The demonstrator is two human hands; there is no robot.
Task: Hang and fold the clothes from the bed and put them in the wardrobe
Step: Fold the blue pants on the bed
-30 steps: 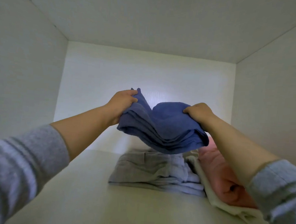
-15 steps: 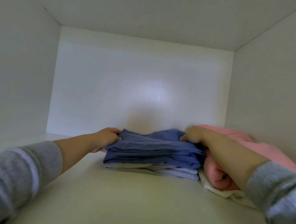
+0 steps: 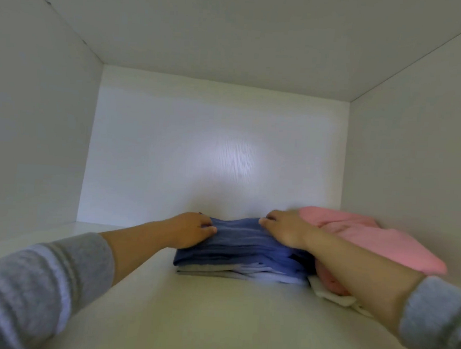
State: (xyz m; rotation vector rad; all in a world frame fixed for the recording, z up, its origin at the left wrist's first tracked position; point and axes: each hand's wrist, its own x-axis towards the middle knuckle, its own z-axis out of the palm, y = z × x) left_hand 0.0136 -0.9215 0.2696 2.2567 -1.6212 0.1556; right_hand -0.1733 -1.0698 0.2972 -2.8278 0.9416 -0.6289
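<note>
Item: folded blue garment [image 3: 242, 245], lying on grey garment [image 3: 204, 271], wardrobe shelf [image 3: 215, 321], just beside pink garment [image 3: 368, 236]. Left hand [image 3: 191, 230], right hand [image 3: 282, 228]: fingers curled on its 2 ends. Advice: square edges to stack, slide fingers out without dragging folds, press flat

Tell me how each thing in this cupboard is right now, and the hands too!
blue garment: folded, lying on top of the grey pile.
grey pile: folded, flat on the shelf, underneath.
pink garment: bundled, beside the blue one, on the cream cloth.
cream cloth: under the pink, edge sticking out.
left hand: fingers curled on the blue garment's left end.
right hand: on its right end; grip unclear.
</note>
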